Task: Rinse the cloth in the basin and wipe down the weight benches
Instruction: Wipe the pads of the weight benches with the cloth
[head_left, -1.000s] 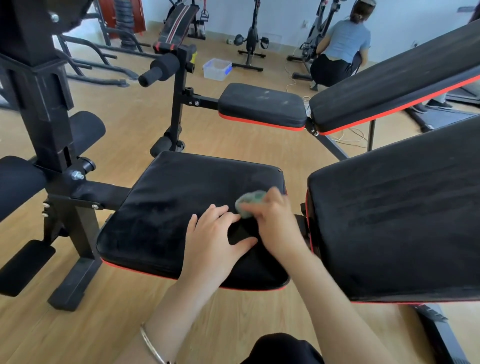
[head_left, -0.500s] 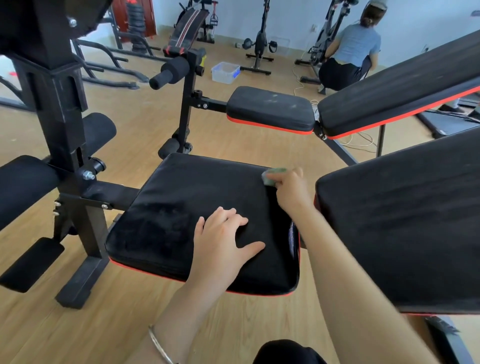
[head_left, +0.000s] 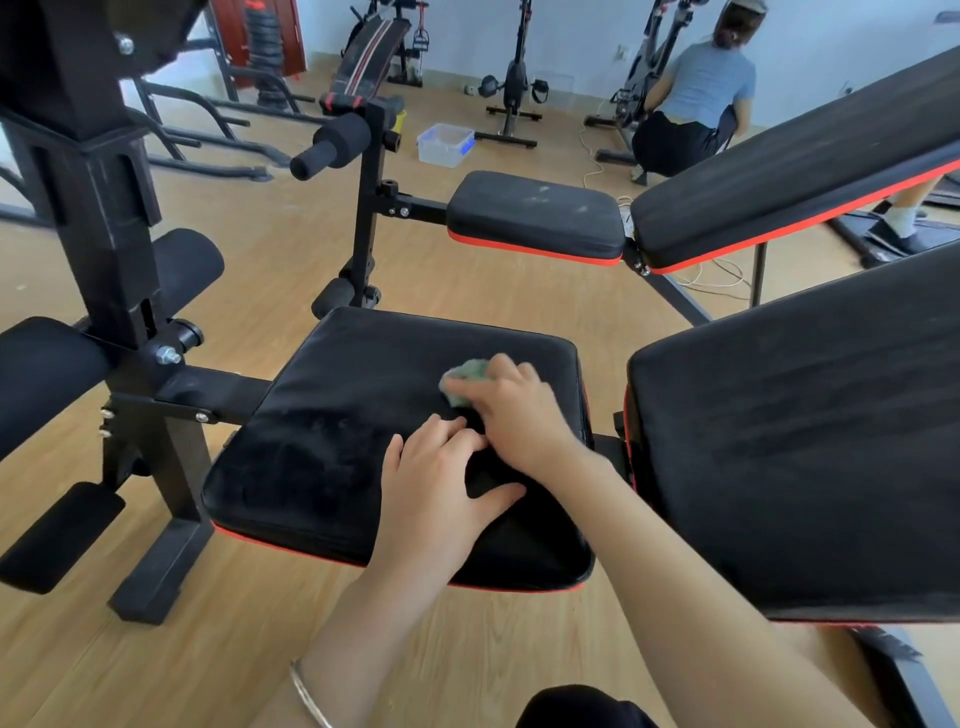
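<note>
We start at the right fingers (head_left: 511, 369): they curl down over the cloth (head_left: 465, 382) and bunch it against the pad, with only a corner poking out past the fingertips. The right hand (head_left: 519, 415) bears on it from above, which we judge gives the wipe its pressure. The left fingers (head_left: 441, 431) lie flat and lightly spread, thumb splayed wide. The left hand (head_left: 436, 493) rests on the seat pad (head_left: 322, 441) just behind the right, likely as a brace while we lean over the bench.

The cloth sits on the middle right of that seat pad, near the gap before the backrest (head_left: 805, 441). It looks small, pale green and crumpled into a wad, its edge a little blurred. Most of it is hidden under the hand, so we cannot tell how wet it is.

The pad is black with red piping. Its left part shows a dull, streaky film, while the patch beside the hands reads darker. The basin (head_left: 445, 144) stands well apart on the floor, beyond a second bench (head_left: 535, 213) with pale smudges on its seat.
</note>
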